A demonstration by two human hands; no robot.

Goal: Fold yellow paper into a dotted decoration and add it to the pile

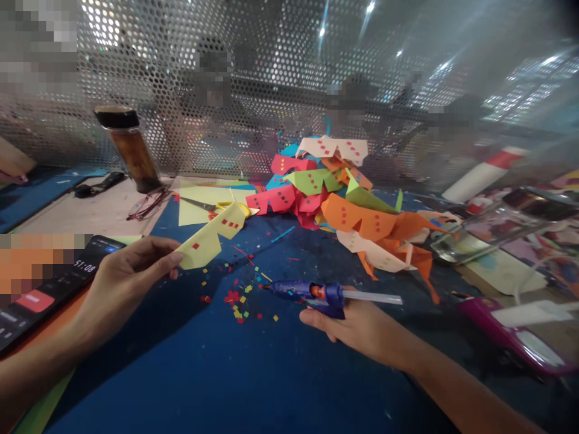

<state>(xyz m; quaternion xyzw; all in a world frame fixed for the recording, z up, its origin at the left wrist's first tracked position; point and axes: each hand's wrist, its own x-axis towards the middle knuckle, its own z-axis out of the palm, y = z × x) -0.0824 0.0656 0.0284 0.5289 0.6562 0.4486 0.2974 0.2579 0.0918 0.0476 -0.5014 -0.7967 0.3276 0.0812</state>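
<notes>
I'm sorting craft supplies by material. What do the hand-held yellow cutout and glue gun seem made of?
The yellow cutout is probably thin matte paper: it folds softly and bears red squares. The glue gun looks like glossy moulded plastic, purple-blue with an orange part; the pale stick behind it looks translucent, likely glue.

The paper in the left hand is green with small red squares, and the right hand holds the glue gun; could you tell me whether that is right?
Not quite: the paper in the left hand is yellow, not green, as the head view shows. It does carry small red squares, and the right hand does hold the glue gun.
</notes>
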